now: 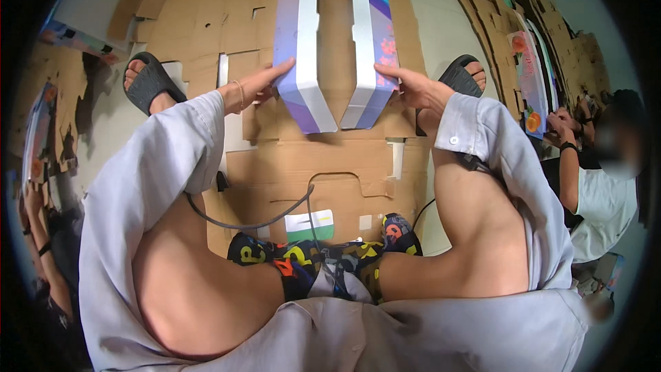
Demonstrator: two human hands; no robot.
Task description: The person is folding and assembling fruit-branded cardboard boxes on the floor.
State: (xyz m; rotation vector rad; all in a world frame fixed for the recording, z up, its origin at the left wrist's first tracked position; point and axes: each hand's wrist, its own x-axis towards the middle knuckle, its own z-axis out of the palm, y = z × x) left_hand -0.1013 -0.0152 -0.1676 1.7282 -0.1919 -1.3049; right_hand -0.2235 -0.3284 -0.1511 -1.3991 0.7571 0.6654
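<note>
Two long printed carton pieces lie side by side in front of me, with a dark gap between them. The left carton piece (308, 62) is purple-blue with a white inner face. The right carton piece (372, 62) is white and purple, with pink flowers and a green far end. My left hand (256, 87) grips the left piece by its outer side, thumb on top. My right hand (413, 87) holds the right piece the same way from its outer side. Most of the other fingers are partly hidden beside the pieces. The far ends run out of view.
Flattened cardboard (275, 165) covers the floor beneath the pieces. A grey cable (255, 226) loops between my legs. My sandalled feet flank the work. Another person (602, 193) handles similar printed pieces at the right; another person's arms (45, 234) show at the left.
</note>
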